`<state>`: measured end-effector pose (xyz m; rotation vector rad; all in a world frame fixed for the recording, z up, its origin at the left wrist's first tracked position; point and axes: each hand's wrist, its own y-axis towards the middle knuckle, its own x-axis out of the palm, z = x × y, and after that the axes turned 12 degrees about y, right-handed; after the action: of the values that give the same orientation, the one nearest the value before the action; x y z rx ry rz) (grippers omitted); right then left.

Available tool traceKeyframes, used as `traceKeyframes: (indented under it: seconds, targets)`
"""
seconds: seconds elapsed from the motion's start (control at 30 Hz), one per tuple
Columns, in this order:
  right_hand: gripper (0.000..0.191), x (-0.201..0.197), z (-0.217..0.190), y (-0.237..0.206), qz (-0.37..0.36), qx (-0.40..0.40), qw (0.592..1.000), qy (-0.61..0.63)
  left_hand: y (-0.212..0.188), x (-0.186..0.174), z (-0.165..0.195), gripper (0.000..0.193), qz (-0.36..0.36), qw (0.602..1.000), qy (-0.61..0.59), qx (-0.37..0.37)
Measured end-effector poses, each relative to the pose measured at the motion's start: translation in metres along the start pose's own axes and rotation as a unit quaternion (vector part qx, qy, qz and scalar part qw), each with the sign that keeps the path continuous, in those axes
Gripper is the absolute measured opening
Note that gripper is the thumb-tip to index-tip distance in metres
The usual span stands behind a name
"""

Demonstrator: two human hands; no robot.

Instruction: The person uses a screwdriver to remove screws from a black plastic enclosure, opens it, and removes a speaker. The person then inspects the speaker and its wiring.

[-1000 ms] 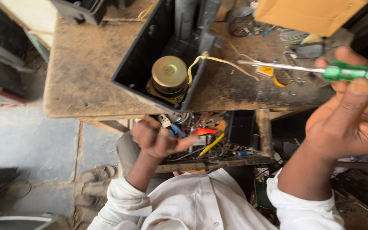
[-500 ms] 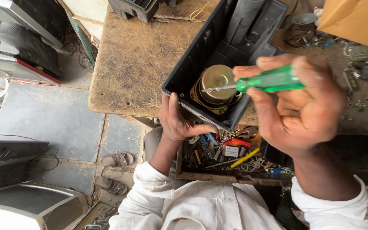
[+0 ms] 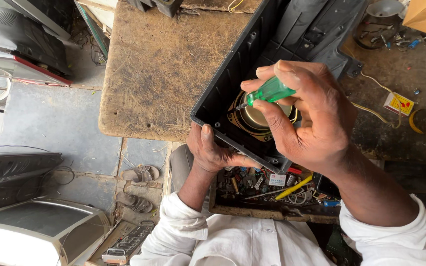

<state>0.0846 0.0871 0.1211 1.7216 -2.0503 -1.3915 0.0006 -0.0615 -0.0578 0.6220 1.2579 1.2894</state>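
Right hand [image 3: 311, 118] pinches a screwdriver [image 3: 267, 92] over the speaker [image 3: 257, 117]; left hand [image 3: 210, 150] grips the case [image 3: 232, 69] rim. A slip (likely) could pierce the cone.

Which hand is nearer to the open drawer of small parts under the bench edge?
Left. The left hand grips the near rim of the black plastic housing, just above the drawer. The right hand holds the green screwdriver higher, over the speaker.
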Motion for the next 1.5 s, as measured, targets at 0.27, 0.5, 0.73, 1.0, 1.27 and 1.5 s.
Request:
traceKeyframes:
  seconds: [0.27,0.5,0.73,1.0,1.27,1.5]
  targets:
    - [0.061,-0.006,0.002,-0.004,0.008,-0.011,1.0,0.007,0.005,0.001,0.002,0.139,0.003,1.0,-0.001,-0.001]
    - [0.062,-0.004,0.006,-0.009,0.016,0.001,1.0,0.008,0.007,0.001,0.004,0.138,0.007,1.0,-0.01,-0.004]
    - [0.062,-0.007,0.003,-0.011,0.019,-0.011,0.999,-0.034,0.003,-0.001,0.001,0.141,-0.003,1.0,0.011,0.007]
    - [0.061,-0.003,0.005,-0.015,0.027,0.01,0.999,0.015,0.001,0.0,0.002,0.14,0.0,0.999,0.034,0.008]
    - [0.055,-0.007,0.006,-0.014,0.03,-0.004,0.998,-0.052,0.001,0.001,0.004,0.141,0.008,1.0,0.013,0.004]
    - [0.043,-0.004,0.011,0.007,0.029,-0.095,0.983,-0.157,-0.001,-0.003,0.003,0.148,-0.015,0.999,0.028,0.003]
